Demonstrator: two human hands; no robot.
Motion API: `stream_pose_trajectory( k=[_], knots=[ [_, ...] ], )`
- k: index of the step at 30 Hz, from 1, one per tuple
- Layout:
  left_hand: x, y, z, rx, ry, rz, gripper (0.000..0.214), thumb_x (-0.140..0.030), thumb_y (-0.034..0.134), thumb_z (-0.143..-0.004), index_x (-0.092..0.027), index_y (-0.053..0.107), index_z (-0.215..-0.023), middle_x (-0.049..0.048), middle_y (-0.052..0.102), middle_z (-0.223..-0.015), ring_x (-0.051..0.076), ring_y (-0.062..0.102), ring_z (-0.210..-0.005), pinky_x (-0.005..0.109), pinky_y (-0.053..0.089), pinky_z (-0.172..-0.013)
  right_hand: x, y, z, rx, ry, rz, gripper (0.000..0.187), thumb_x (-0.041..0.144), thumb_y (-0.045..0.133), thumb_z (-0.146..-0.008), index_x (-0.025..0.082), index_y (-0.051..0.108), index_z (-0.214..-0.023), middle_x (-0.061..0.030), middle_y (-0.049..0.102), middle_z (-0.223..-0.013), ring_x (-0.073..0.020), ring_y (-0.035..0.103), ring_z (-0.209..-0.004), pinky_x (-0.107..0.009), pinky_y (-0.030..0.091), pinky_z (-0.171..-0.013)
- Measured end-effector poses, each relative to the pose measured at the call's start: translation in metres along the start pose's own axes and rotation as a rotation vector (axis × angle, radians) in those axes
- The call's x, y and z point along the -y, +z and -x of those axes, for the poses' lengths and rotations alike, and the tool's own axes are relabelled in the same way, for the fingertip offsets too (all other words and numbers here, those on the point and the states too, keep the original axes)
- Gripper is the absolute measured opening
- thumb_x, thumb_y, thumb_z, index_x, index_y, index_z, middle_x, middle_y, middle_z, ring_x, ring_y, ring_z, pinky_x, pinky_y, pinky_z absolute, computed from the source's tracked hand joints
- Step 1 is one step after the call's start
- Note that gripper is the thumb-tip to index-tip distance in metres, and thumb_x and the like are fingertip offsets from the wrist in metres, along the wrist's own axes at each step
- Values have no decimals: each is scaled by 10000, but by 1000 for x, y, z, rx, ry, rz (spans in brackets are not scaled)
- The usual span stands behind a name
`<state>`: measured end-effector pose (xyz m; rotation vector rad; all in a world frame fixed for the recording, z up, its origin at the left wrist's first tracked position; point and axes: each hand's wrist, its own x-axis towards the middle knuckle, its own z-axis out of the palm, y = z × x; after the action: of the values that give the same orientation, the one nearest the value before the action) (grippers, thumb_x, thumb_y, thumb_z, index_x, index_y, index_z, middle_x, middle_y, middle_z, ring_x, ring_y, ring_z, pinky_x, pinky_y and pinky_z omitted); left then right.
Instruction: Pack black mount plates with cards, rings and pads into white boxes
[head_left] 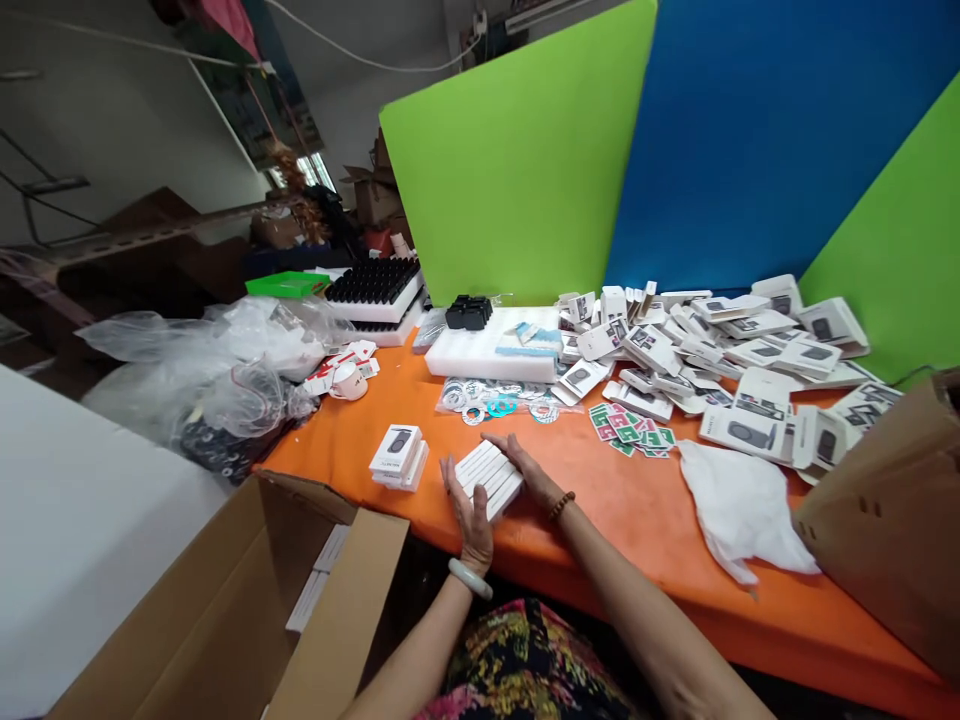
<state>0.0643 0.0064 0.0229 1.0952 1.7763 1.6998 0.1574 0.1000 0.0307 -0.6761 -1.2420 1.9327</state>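
On the orange-covered table, several slim white product boxes (489, 477) stand packed side by side in a block between my two hands. My left hand (472, 515) presses against the near left side of the block, thumb raised and fingers along the edge. Against the far right side lies my right hand (534, 474), its fingers reaching over the back corner. A short stack of white boxes (397, 452) with a dark round device printed on top sits just left of the block. The undersides of the held boxes are hidden.
An open cardboard carton (330, 610) with white boxes inside stands at lower left. Unfolded white boxes (675, 350) heap at the back right, near colored cards (634, 430) and a white bag (742, 500). White foam (480, 345) lies at the back; a brown carton (892, 520) stands right.
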Motion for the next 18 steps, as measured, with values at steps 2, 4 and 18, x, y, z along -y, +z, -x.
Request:
stream_pose_trajectory(
  k=[2, 4, 18],
  knots=[
    [0, 1, -1, -36, 12, -7, 653, -601, 384, -850, -176, 362, -1345, 149, 275, -1485, 277, 216, -1407, 420, 224, -1139, -2, -1, -2, 5, -10, -4, 691, 727, 383, -819, 221, 599, -1238, -63, 644, -1118, -249, 560, -1054, -416, 365, -1004],
    [1, 2, -2, -56, 32, -34, 628, -589, 376, -858, -171, 385, -1327, 152, 308, -1462, 269, 255, -1388, 413, 229, -1137, -3, -1, -4, -1, -28, 10, 707, 737, 383, -808, 209, 605, -1224, -68, 645, -1108, -252, 558, -1055, -422, 370, -1000],
    [1, 2, -7, -110, 55, -51, 581, -618, 384, -836, -200, 434, -1237, 141, 421, -1389, 265, 338, -1346, 411, 235, -1136, -1, -2, -7, 39, -169, 100, 764, 802, 457, -700, 231, 643, -1172, -72, 587, -1258, -284, 386, -1298, -461, 176, -1130]
  ],
)
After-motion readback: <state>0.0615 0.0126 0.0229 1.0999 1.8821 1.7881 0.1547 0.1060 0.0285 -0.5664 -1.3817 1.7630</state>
